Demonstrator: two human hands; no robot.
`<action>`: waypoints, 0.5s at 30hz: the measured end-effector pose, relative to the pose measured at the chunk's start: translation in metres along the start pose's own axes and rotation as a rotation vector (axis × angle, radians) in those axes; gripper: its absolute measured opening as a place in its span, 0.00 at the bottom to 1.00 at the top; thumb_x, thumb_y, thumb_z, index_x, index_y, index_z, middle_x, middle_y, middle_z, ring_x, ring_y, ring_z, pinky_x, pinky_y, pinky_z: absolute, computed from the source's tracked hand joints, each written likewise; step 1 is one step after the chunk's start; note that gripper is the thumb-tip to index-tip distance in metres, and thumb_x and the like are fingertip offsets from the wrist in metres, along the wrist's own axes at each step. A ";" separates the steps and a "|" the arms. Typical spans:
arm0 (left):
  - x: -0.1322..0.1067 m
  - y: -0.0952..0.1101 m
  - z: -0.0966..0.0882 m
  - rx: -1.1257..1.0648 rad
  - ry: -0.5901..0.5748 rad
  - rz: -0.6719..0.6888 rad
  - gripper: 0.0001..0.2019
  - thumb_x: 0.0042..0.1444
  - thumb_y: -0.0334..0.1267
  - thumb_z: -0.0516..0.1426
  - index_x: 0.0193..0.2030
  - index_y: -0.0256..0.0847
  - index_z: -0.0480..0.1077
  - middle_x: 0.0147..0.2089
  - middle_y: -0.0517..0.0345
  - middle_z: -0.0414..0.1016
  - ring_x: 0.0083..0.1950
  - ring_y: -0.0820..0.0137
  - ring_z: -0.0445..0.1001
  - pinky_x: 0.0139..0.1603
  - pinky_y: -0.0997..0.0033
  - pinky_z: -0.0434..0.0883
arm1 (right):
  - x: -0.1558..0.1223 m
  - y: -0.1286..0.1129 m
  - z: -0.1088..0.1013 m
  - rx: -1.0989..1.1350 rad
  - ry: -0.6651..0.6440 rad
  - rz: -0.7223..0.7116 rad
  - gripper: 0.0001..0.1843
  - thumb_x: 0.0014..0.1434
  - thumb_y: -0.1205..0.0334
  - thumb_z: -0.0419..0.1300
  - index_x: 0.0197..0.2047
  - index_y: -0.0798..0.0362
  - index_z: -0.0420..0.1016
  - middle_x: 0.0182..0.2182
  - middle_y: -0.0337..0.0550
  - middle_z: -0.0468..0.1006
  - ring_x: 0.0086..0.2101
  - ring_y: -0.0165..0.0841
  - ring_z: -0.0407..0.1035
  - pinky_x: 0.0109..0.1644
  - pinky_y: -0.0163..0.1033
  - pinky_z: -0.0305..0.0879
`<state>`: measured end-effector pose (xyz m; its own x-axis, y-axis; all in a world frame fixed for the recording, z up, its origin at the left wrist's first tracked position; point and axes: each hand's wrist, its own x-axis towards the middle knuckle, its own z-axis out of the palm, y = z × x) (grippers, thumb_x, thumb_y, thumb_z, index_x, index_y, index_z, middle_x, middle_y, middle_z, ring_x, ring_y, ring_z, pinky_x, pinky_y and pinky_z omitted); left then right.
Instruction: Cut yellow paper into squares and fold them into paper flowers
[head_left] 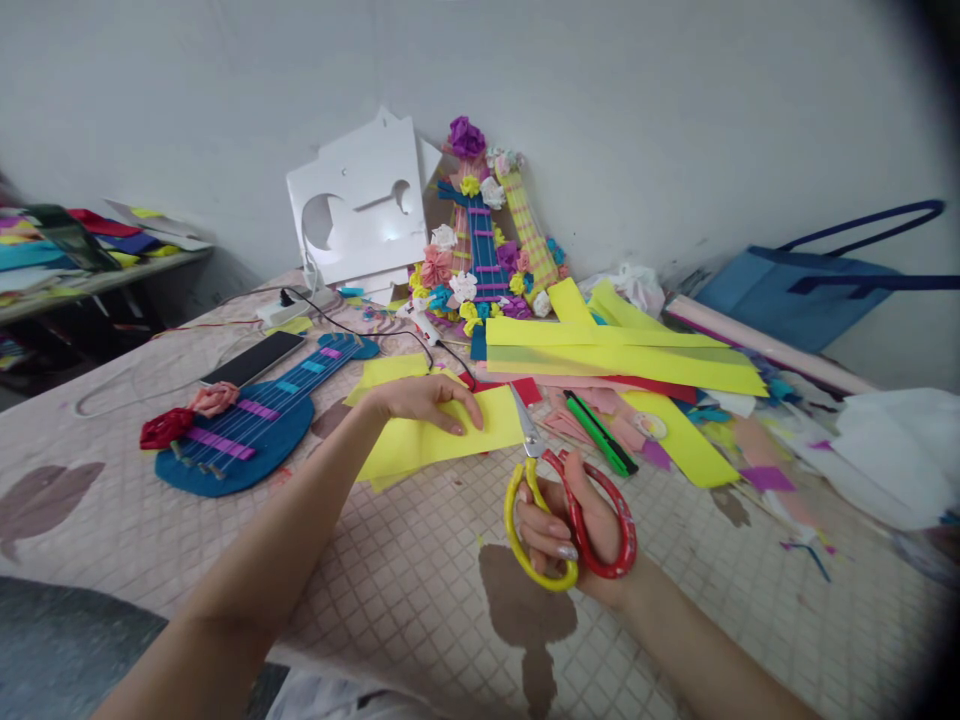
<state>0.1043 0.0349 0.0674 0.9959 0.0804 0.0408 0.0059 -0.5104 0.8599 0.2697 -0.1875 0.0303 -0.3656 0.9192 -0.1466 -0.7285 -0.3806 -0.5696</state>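
Observation:
My left hand (pixel 424 400) lies flat, fingers stretched out, on a yellow sheet of paper (pixel 442 438) on the table. My right hand (pixel 574 525) grips a pair of scissors (pixel 559 510) with one yellow and one red handle. The blades point away from me and reach the right edge of that yellow sheet. A green utility knife (pixel 600 432) lies just beyond the scissors.
A blue felt guitar (pixel 251 425) with roses and a dark phone (pixel 253 358) lie at left. Stacked yellow strips (pixel 622 355), paper scraps, decorated guitars (pixel 487 250), white card (pixel 360 205) and a blue bag (pixel 802 275) fill the back. The quilted tablecloth (pixel 420 560) covers the table.

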 end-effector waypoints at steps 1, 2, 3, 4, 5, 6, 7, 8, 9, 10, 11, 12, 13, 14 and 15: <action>0.000 -0.001 0.000 0.002 0.000 -0.002 0.11 0.50 0.36 0.62 0.42 0.40 0.76 0.42 0.54 0.78 0.43 0.70 0.74 0.47 0.74 0.68 | 0.000 0.000 -0.001 0.002 -0.002 0.000 0.36 0.54 0.30 0.44 0.32 0.56 0.70 0.15 0.28 0.56 0.14 0.20 0.42 0.25 0.33 0.69; 0.000 -0.001 0.000 0.004 0.002 -0.003 0.11 0.50 0.36 0.62 0.42 0.40 0.76 0.42 0.54 0.78 0.43 0.70 0.74 0.47 0.74 0.68 | 0.000 0.000 -0.002 0.001 -0.005 0.003 0.36 0.54 0.30 0.44 0.33 0.57 0.71 0.15 0.28 0.56 0.14 0.20 0.42 0.26 0.33 0.69; 0.000 -0.002 0.000 0.005 0.003 -0.003 0.11 0.50 0.37 0.63 0.42 0.40 0.76 0.42 0.55 0.78 0.43 0.70 0.74 0.47 0.74 0.68 | 0.001 0.000 -0.002 -0.001 -0.009 0.006 0.35 0.54 0.30 0.44 0.33 0.57 0.71 0.15 0.28 0.56 0.14 0.20 0.41 0.25 0.33 0.69; 0.000 -0.002 0.000 0.004 0.002 -0.003 0.11 0.50 0.37 0.63 0.42 0.40 0.76 0.42 0.55 0.78 0.43 0.70 0.74 0.47 0.74 0.68 | 0.001 0.000 -0.003 -0.006 -0.014 0.006 0.35 0.54 0.30 0.45 0.33 0.57 0.71 0.15 0.28 0.56 0.13 0.20 0.41 0.25 0.32 0.69; -0.001 -0.002 -0.001 0.001 0.001 -0.004 0.11 0.50 0.37 0.63 0.42 0.40 0.76 0.42 0.55 0.78 0.43 0.71 0.74 0.47 0.74 0.68 | 0.001 0.000 -0.004 -0.012 -0.018 0.006 0.35 0.55 0.30 0.45 0.32 0.56 0.70 0.14 0.27 0.55 0.13 0.20 0.41 0.25 0.32 0.68; -0.001 -0.002 -0.001 -0.004 -0.001 -0.006 0.12 0.50 0.37 0.63 0.42 0.41 0.76 0.42 0.55 0.78 0.43 0.71 0.74 0.47 0.74 0.67 | 0.001 0.000 -0.004 -0.024 -0.013 0.006 0.34 0.55 0.31 0.46 0.32 0.56 0.70 0.14 0.27 0.55 0.13 0.20 0.41 0.24 0.31 0.67; -0.002 -0.002 -0.001 -0.009 0.000 -0.007 0.11 0.50 0.37 0.63 0.42 0.41 0.76 0.42 0.55 0.78 0.43 0.71 0.74 0.47 0.74 0.67 | 0.002 -0.001 -0.005 -0.043 -0.002 -0.001 0.33 0.54 0.31 0.47 0.32 0.56 0.70 0.14 0.27 0.54 0.13 0.20 0.41 0.22 0.30 0.66; -0.002 -0.002 -0.002 -0.011 0.003 -0.007 0.11 0.50 0.37 0.63 0.42 0.41 0.76 0.42 0.56 0.77 0.43 0.71 0.73 0.48 0.74 0.67 | 0.002 -0.002 -0.006 -0.071 0.017 -0.018 0.32 0.54 0.31 0.48 0.32 0.56 0.70 0.13 0.26 0.54 0.12 0.20 0.41 0.20 0.29 0.63; -0.003 -0.002 -0.003 -0.011 0.006 -0.008 0.12 0.50 0.36 0.63 0.42 0.42 0.76 0.42 0.56 0.77 0.43 0.71 0.73 0.47 0.74 0.67 | 0.002 -0.005 -0.007 -0.113 0.044 -0.044 0.32 0.54 0.31 0.49 0.31 0.55 0.69 0.13 0.26 0.54 0.12 0.20 0.42 0.19 0.29 0.61; -0.005 -0.002 -0.004 -0.013 0.015 -0.009 0.12 0.49 0.36 0.63 0.42 0.42 0.76 0.42 0.56 0.77 0.43 0.71 0.73 0.47 0.74 0.67 | 0.002 -0.009 -0.009 -0.178 0.082 -0.075 0.31 0.53 0.31 0.49 0.30 0.54 0.68 0.13 0.27 0.54 0.12 0.20 0.43 0.17 0.29 0.58; -0.006 -0.002 -0.005 -0.015 0.027 -0.011 0.12 0.49 0.35 0.63 0.42 0.42 0.76 0.42 0.56 0.77 0.43 0.71 0.73 0.47 0.74 0.67 | 0.003 -0.013 -0.012 -0.276 0.137 -0.116 0.31 0.53 0.31 0.48 0.29 0.54 0.67 0.13 0.27 0.54 0.12 0.21 0.44 0.16 0.29 0.56; -0.006 -0.003 -0.006 -0.019 0.047 -0.015 0.12 0.49 0.35 0.63 0.42 0.42 0.76 0.42 0.56 0.77 0.43 0.71 0.73 0.47 0.74 0.67 | 0.003 -0.019 -0.015 -0.422 0.216 -0.158 0.31 0.54 0.30 0.46 0.28 0.53 0.66 0.13 0.28 0.54 0.12 0.22 0.46 0.16 0.30 0.55; -0.007 -0.003 -0.007 -0.024 0.076 -0.024 0.12 0.49 0.35 0.63 0.42 0.42 0.76 0.42 0.56 0.77 0.42 0.72 0.72 0.46 0.74 0.67 | 0.003 -0.025 -0.020 -0.617 0.317 -0.195 0.31 0.55 0.30 0.44 0.27 0.52 0.64 0.13 0.28 0.55 0.12 0.23 0.48 0.16 0.31 0.54; -0.007 -0.004 -0.008 -0.033 0.114 -0.035 0.12 0.49 0.35 0.63 0.42 0.42 0.76 0.42 0.56 0.76 0.42 0.72 0.72 0.45 0.74 0.67 | 0.003 -0.031 -0.025 -0.853 0.459 -0.243 0.30 0.56 0.31 0.44 0.28 0.51 0.64 0.13 0.30 0.57 0.13 0.25 0.50 0.16 0.32 0.53; -0.007 -0.005 -0.008 -0.047 0.161 -0.052 0.11 0.49 0.35 0.63 0.41 0.41 0.76 0.42 0.57 0.76 0.41 0.73 0.72 0.44 0.75 0.67 | 0.003 -0.037 -0.031 -1.142 0.628 -0.278 0.28 0.56 0.32 0.46 0.29 0.50 0.64 0.15 0.32 0.60 0.14 0.27 0.55 0.18 0.34 0.55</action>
<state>0.0968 0.0434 0.0666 0.9671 0.2435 0.0734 0.0491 -0.4618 0.8857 0.3138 -0.1674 0.0259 0.2672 0.9599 -0.0851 0.2696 -0.1592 -0.9497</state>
